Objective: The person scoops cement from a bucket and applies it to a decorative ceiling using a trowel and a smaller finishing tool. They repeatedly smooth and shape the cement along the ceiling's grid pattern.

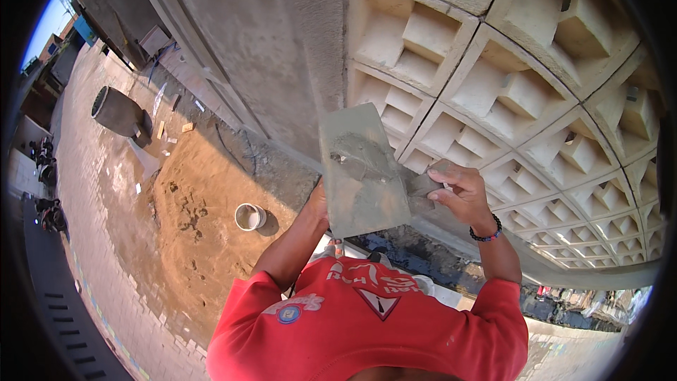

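Observation:
A rectangular plasterer's hawk (367,215), grey with wet cement, is held out in front of my chest. My left hand (321,204) is closed at its left side; the board hides most of the fingers. Wet mortar (361,156) is smeared and slightly heaped across the upper middle of the board. With thumb and fingers pinched, my right hand (462,192) grips a small flat scraper (421,185), its grey blade at the board's right edge. A dark beaded bracelet circles the right wrist.
Pale concrete vent blocks (511,99) form a wall close on my right, beside a grey plastered wall (247,35) ahead. Left of me lie a sand heap (204,190), a white bucket (249,217) and a large dark tub (116,111). A dark wet channel (437,259) runs beneath the block wall.

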Motion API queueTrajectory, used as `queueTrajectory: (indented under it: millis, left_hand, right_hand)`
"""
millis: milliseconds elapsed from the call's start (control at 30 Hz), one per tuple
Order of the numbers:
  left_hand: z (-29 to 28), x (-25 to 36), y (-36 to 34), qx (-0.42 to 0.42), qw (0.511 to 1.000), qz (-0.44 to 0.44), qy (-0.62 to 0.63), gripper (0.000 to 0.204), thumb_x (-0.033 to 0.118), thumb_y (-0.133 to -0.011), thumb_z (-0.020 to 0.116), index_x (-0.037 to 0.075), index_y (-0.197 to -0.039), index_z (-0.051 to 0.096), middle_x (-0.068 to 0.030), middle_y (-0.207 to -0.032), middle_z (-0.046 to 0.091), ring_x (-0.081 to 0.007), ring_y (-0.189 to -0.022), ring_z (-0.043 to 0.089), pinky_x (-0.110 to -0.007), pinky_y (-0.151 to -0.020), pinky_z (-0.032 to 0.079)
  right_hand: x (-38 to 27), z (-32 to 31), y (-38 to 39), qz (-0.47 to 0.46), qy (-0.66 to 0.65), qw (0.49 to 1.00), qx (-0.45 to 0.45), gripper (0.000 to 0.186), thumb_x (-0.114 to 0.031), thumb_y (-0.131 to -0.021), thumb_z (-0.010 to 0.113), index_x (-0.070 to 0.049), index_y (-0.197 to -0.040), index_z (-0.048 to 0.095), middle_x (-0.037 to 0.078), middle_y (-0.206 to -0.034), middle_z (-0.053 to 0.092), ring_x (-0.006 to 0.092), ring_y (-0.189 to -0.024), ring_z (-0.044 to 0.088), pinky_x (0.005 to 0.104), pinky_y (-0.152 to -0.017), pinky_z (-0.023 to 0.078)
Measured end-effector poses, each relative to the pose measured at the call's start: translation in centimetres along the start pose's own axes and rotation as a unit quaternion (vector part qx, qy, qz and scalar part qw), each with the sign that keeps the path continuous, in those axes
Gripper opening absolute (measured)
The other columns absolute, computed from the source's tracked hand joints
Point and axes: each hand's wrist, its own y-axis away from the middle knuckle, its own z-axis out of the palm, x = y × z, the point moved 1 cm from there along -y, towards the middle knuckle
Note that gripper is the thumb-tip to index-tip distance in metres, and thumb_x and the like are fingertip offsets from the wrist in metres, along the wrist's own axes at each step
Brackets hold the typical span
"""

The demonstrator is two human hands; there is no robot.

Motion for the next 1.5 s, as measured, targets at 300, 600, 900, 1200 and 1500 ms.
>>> queueTrajectory:
  millis: [300,600,900,1200,1500]
  left_hand:
    - [1.6,0.4,0.3,-0.041,0.999,0.001,0.035,0.048,0.028,-0.083,0.060,0.006,-0.124,0.047,-0.0139,-0.119,0.054,-0.0290,-0.107,0.055,-0.046,-0.089,0.048]
    - [2.0,-1.1,1.3,-0.053,0.997,-0.030,0.043,0.049,0.028,-0.083,0.059,0.006,-0.125,0.046,-0.0139,-0.120,0.054,-0.0289,-0.107,0.055,-0.046,-0.088,0.048]
    - [0.6,-1.8,1.2,-0.040,0.997,-0.041,0.056,0.049,0.028,-0.083,0.059,0.006,-0.125,0.046,-0.0138,-0.120,0.053,-0.0287,-0.107,0.055,-0.046,-0.088,0.048]
    - [1.2,-2.3,2.5,-0.045,0.996,-0.053,0.059,0.049,0.028,-0.084,0.059,0.006,-0.126,0.046,-0.0138,-0.120,0.053,-0.0286,-0.107,0.055,-0.046,-0.088,0.048]
    - [1.9,-3.2,3.5,-0.063,0.993,-0.077,0.069,0.049,0.028,-0.084,0.058,0.006,-0.126,0.045,-0.0138,-0.121,0.053,-0.0285,-0.107,0.055,-0.046,-0.088,0.048]
  right_hand:
    - [1.1,0.0,1.7,0.130,-0.400,0.903,0.093,0.056,-0.014,-0.076,0.070,-0.003,-0.124,0.045,0.002,-0.101,0.052,0.0114,-0.086,0.055,0.0235,-0.071,0.045]
    - [1.8,5.7,0.6,0.107,-0.717,0.684,0.083,0.042,-0.020,-0.085,0.055,-0.009,-0.124,0.045,0.012,-0.111,0.055,0.0210,-0.072,0.054,0.0283,-0.052,0.043]
    - [3.9,9.0,1.7,0.086,-0.828,0.551,-0.057,0.054,-0.036,-0.089,0.045,-0.011,-0.136,0.034,0.010,-0.135,0.042,0.0251,-0.113,0.051,0.0402,-0.082,0.048]
    - [3.2,10.1,3.3,0.224,-0.747,0.623,0.062,0.039,-0.033,-0.089,0.048,-0.007,-0.119,0.050,0.011,-0.090,0.059,0.0199,-0.065,0.053,0.0255,-0.048,0.042]
    - [4.3,8.8,6.2,0.158,-0.757,0.632,0.053,0.049,-0.029,-0.089,0.048,-0.004,-0.130,0.040,0.015,-0.126,0.047,0.0285,-0.107,0.050,0.0398,-0.085,0.041]
